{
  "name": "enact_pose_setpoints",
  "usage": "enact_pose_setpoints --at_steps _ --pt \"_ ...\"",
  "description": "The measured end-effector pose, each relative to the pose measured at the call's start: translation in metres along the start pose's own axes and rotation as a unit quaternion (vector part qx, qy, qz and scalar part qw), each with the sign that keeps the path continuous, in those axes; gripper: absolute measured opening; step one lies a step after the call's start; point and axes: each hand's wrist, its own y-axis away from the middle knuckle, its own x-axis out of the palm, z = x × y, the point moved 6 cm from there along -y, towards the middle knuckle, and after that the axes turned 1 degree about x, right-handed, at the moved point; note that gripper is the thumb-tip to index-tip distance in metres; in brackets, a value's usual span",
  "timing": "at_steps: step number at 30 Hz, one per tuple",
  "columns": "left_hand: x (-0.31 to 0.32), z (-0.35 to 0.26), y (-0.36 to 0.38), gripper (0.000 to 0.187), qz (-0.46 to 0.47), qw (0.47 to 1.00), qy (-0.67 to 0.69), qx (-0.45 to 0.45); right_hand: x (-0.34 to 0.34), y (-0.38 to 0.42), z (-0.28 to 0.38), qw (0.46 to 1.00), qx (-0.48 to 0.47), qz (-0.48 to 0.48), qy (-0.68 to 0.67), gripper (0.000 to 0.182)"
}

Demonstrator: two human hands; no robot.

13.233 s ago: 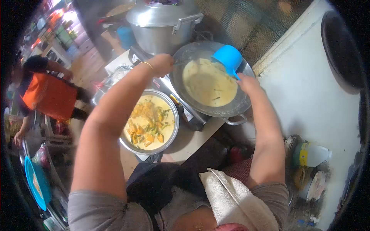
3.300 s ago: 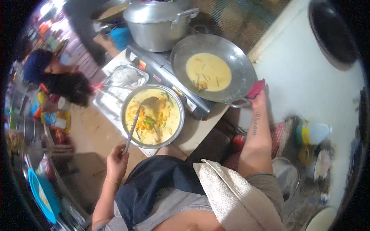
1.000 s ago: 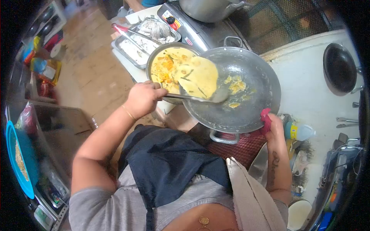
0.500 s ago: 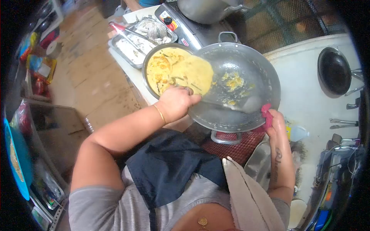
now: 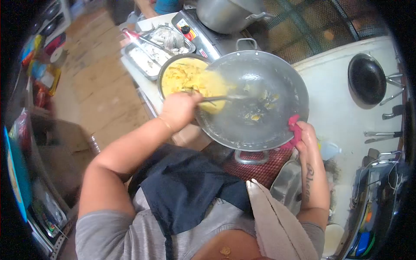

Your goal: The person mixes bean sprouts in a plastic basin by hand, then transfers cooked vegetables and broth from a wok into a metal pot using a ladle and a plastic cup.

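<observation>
My left hand is closed around the handle of a metal ladle, whose far end is blurred over the wok. Below that hand is a round pan of yellow sauce with chunks, at the wok's left edge. The large grey wok has only some yellow residue inside. A blurred yellow streak spans the edge between pan and wok. My right hand grips the wok's right rim through a pink cloth.
Behind the pan lies a metal tray of white-coated food with red-handled tongs. A big pot sits on the stove at the back. On the right a black frying pan and several utensils hang.
My left hand has moved left with the ladle, drawing it back from the wok's right side. The yellow sauce at the wok's edge has shrunk to a blurred streak. My right hand keeps its grip.
</observation>
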Motion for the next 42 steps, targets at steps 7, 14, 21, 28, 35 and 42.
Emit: enact_pose_setpoints --at_steps 7,14,21,28,35,42 --pt "0.011 -0.023 -0.012 0.022 0.028 0.999 -0.007 -0.013 -0.005 -0.015 0.001 0.999 -0.007 0.03 -0.006 0.008" --pt "0.025 -0.063 -0.01 0.02 0.027 0.998 0.003 0.064 0.002 -0.005 0.002 1.0 -0.015 0.015 0.018 0.011" --pt "0.013 -0.078 -0.002 0.016 0.046 0.996 0.068 0.043 0.013 0.008 0.009 0.998 0.012 0.012 0.068 0.01" --pt "0.013 -0.047 0.018 0.013 0.053 0.997 0.029 0.038 0.036 0.038 0.018 0.999 0.027 -0.027 0.008 0.012" --pt "0.016 -0.017 0.024 0.014 0.021 0.999 0.017 -0.02 0.016 0.019 0.015 0.997 -0.006 -0.038 0.073 0.014" --pt "0.015 0.021 0.037 0.024 0.111 0.987 -0.003 -0.119 -0.016 -0.013 0.006 0.997 -0.041 0.028 0.064 0.029"
